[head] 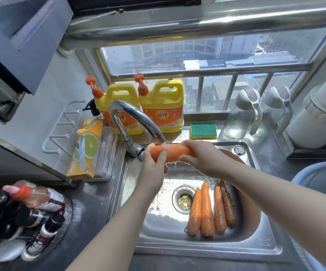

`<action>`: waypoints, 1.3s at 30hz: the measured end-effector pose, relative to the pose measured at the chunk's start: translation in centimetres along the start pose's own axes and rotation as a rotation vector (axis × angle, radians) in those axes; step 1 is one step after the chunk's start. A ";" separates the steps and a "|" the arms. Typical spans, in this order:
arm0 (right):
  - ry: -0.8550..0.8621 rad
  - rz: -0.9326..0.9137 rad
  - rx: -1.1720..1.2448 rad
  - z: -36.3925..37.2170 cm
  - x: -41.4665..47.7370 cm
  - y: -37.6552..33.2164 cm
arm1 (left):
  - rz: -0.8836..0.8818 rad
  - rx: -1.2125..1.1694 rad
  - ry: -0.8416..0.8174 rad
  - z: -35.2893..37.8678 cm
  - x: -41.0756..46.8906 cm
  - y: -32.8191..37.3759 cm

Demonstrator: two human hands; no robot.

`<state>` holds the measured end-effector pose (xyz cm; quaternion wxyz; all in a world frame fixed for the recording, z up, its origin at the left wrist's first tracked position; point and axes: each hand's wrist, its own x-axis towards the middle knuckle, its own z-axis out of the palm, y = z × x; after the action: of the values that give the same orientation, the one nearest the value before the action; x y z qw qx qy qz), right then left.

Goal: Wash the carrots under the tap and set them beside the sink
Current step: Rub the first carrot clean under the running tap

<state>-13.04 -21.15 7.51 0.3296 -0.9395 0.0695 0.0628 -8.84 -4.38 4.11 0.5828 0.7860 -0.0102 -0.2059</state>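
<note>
From my remote view, both hands hold one thick orange carrot (174,152) level under the curved chrome tap (130,116), whose water runs onto it. My left hand (154,169) wraps its fingers round the carrot's left end; my right hand (201,155) curls over the right end. Below, four more orange carrots (207,210) lie side by side in the stainless steel sink (256,245), just right of the drain. A green and yellow sponge (203,131) sits behind the sink on the ledge.

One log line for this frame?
step: rinse | left hand: grips carrot | right hand: grips carrot | tap: running | sink: four carrots
</note>
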 end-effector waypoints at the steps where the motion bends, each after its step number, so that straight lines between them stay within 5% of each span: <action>1: -0.005 0.006 0.017 0.0 0.1 0.1 | 0.010 0.022 -0.026 -0.4 0.0 -0.2; 13: 0.075 -0.017 -0.023 0.8 0.0 -0.6 | 0.035 -0.059 0.092 0.4 0.2 0.5; 20: 0.029 -0.009 0.062 0.1 0.2 -0.5 | 0.087 -0.001 -0.043 -1.7 0.3 -0.4; 31: 0.115 -0.047 -0.043 1.5 -0.1 -1.6 | 0.043 -0.126 0.204 0.3 0.6 0.3; 39: 0.025 0.006 0.054 -0.1 0.2 -0.2 | 0.021 -0.212 -0.014 -0.7 0.6 -0.5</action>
<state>-12.82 -21.10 7.70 0.3536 -0.9308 0.0783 0.0501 -8.15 -3.76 3.62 0.6646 0.7185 -0.0004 -0.2051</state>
